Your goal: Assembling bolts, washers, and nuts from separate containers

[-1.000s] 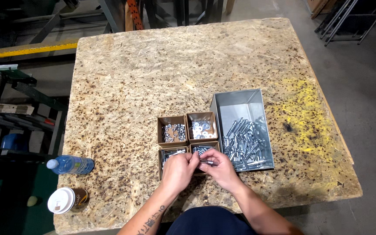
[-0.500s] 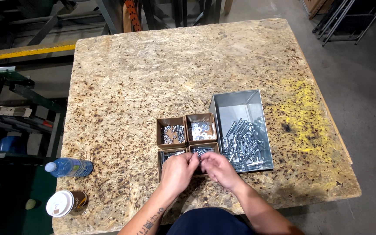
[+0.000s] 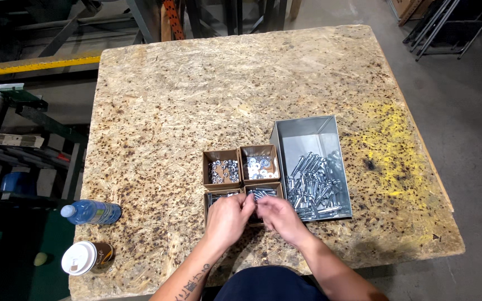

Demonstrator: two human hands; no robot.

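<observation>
My left hand (image 3: 227, 219) and my right hand (image 3: 279, 217) meet at the near edge of the counter (image 3: 196, 100), fingertips almost touching over the two near cardboard boxes of a block of four. The left hand covers most of the near-left box (image 3: 218, 196); the right hand sits just below the near-right box (image 3: 262, 192), where silver bolts show past my knuckles. My fingers are curled in close together, pinched narrow, and I cannot tell what small piece, if any, sits between them: my own hands hide it.

The two far boxes lie just beyond my fingertips: the far-left box (image 3: 222, 169) with small nuts, the far-right box (image 3: 259, 165) with washers. Both are straight ahead of my hands, the nuts nearer my left, the washers nearer my right.

To the right of the boxes, touching them, stands a grey metal bin (image 3: 308, 134) with a heap of long bolts (image 3: 313, 187) in its near half; most lie with their long axis running away from me, tilted a little. My right hand is the nearer one.

Well to my left, near the counter's edge, lie a water bottle (image 3: 91, 212) on its side and a lidded paper cup (image 3: 86, 257).
</observation>
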